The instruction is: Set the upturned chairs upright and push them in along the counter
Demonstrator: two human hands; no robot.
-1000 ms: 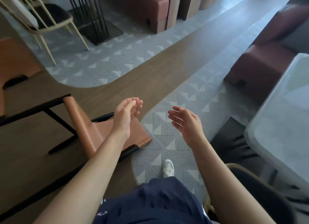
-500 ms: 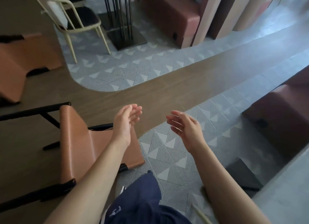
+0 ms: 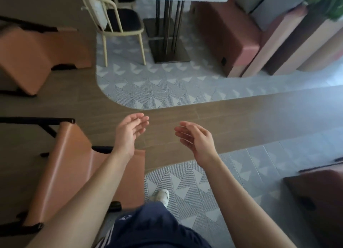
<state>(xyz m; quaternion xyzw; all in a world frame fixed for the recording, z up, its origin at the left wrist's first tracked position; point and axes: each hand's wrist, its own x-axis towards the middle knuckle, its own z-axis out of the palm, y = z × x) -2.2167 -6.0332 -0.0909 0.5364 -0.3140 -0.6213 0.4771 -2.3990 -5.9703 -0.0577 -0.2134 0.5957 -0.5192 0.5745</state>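
Note:
A tan leather chair with a black metal frame (image 3: pixel 72 166) lies tipped over on the wooden floor at the lower left. A second tan chair of the same kind (image 3: pixel 37 51) lies tipped at the upper left. My left hand (image 3: pixel 130 134) hovers open, palm turned inward, just past the near chair's right edge and not touching it. My right hand (image 3: pixel 196 140) is open too, palm facing left, over the bare wood floor. Neither hand holds anything. My left forearm hides part of the near chair's seat.
A cream metal chair with a black seat (image 3: pixel 118 23) stands upright by a table on a dark pedestal base (image 3: pixel 167 43). Maroon upholstered benches (image 3: pixel 230 32) stand at the upper right, another maroon block (image 3: pixel 315 195) at the lower right. Patterned grey carpet (image 3: pixel 185 183) lies underfoot.
The view has swung left and upward: the tipped chairs now sit nearer and larger, and the grey table at the right has left the frame. Both hands stay open and apart.

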